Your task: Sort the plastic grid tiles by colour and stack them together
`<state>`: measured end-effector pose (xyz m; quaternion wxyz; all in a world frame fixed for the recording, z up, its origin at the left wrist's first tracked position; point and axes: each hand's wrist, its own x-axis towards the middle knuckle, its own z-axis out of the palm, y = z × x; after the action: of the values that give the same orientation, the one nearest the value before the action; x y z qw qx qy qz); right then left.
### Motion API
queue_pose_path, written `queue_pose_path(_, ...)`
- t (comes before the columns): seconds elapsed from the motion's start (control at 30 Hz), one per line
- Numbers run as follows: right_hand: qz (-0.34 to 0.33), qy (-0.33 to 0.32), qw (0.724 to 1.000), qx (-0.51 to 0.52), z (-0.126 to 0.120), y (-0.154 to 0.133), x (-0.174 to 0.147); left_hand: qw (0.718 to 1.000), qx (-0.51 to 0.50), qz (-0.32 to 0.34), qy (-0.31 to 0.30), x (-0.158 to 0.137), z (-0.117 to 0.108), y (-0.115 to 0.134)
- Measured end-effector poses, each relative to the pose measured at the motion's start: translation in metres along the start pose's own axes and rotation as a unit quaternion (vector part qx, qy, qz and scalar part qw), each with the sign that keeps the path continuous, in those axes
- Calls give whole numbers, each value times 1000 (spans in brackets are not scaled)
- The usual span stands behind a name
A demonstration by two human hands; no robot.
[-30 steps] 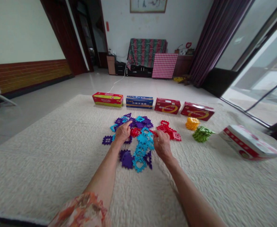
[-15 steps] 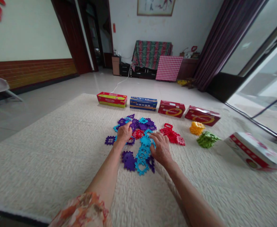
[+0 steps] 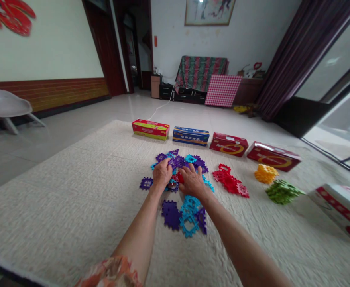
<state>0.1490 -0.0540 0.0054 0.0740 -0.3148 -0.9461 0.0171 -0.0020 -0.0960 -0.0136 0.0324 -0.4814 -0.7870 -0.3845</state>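
My left hand is over the left side of a loose pile of notched plastic building pieces, fingers bent in and closed. Its fingertips meet beside a light blue piece, and what they pinch is hidden. Close by on the right, my right hand lies over the pile, palm down with fingers apart, partly covering a red piece. Purple pieces and a light blue piece lie just beyond the hands. Nearer me are light blue pieces and a square purple piece.
Red pieces, a yellow stack and a green stack lie to the right. Behind stand a red-yellow box, a blue box and two dark red boxes. A white-red box is at the right on the quilted mat.
My right hand has moved from the light blue pieces to the red piece in the middle, nearer my left hand. The left hand's fingers are more curled. The view has shifted left.
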Motion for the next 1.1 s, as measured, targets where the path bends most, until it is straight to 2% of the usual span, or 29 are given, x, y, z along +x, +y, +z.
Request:
queue_pose_path(0.17, -14, -20, 1000, -7, 0, 1, 5, 1000, 3, 14, 25, 2, 3, -5)
queue_pose_path(0.37, -28, 36, 999, 16, 7, 2, 4, 999, -5, 16, 37, 3, 3, -5)
queue_pose_path(0.63, -47, 106, 991, 72, 13, 5, -2, 1000, -5, 12, 23, 2, 0, -2)
queue_pose_path(0.77, -95, 149, 976, 123, 17, 9, -1, 999, -9, 18, 28, 2, 1, -2)
queue_pose_path(0.93, -160, 209, 939, 222, 17, 12, 0, 999, -22, 23, 42, 3, 2, -4)
queue_pose_path(1.0, -161, 229, 929, 244, 14, 12, -1, 998, -27, 27, 43, 4, 3, -5)
queue_pose_path(1.1, -124, 234, 934, 240, 7, 19, -6, 998, -31, 28, 40, 4, 4, -6)
